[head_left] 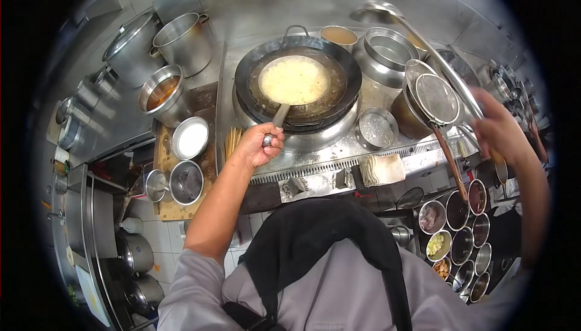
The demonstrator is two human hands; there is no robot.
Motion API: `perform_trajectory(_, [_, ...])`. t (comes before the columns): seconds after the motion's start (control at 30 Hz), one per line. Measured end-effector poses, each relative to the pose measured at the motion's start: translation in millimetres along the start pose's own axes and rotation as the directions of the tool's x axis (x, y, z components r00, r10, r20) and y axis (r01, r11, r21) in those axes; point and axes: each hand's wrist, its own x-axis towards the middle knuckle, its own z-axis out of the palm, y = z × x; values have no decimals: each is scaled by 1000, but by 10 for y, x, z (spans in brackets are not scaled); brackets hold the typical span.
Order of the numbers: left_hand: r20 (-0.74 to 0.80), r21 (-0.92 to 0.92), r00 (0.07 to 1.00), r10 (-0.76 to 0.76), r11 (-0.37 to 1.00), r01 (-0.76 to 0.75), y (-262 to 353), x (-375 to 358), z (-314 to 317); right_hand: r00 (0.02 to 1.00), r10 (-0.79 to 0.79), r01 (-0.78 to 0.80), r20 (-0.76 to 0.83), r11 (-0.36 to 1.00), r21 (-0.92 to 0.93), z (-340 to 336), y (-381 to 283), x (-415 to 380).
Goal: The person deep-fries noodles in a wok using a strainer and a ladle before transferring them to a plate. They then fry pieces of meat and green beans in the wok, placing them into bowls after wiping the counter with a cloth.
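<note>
My left hand point(261, 144) is closed round the handle of a round strainer point(280, 115), whose bowl lies in the black wok point(245, 64) and is full of pale yellow food point(295, 80). Dark liquid surrounds the bowl inside the wok. On the right, my right hand point(497, 126), slightly blurred, is closed on the long metal handle of a ladle point(376, 13). The ladle's head is raised above the back of the stove, right of the wok. Two mesh strainers point(437, 99) rest on a pot just left of my right hand.
Tall pots point(184, 43) and a steel bowl of reddish liquid point(162, 92) stand at the left. A white-filled bowl point(190, 138) sits on a wooden board. Folded cloths point(382, 169) lie at the stove's front edge. Several ingredient containers point(439, 244) are at the lower right.
</note>
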Motion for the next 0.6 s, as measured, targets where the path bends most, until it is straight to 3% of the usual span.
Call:
perform_trajectory(0.07, [19, -15, 1000, -7, 1000, 7, -6, 11, -24, 997, -31, 22, -71, 993, -115, 327, -37, 323])
perform_trajectory(0.13, [28, -20, 1000, -6, 1000, 6, -16, -8, -8, 994, -98, 94, -43, 993, -77, 819, 192, 620])
perform_trajectory(0.2, [32, -33, 999, 7, 999, -6, -30, -11, 3, 995, -103, 103, -13, 992, 76, 1306, 534, 909])
perform_trajectory(0.3, [28, -20, 1000, 14, 1000, -13, -18, 3, -11, 991, -133, 135, -26, 987, 91, 1853, 830, 1082])
perform_trajectory(0.4, [30, -31, 1000, -7, 1000, 7, -14, 24, -15, 993, -121, 117, 15, 981, 152, 2018, 929, 1100])
perform_trajectory(0.6, [39, -23, 999, -16, 1000, 17, 3, 39, -27, 992, -113, 121, -54, 980, 161, 2066, 880, 1051])
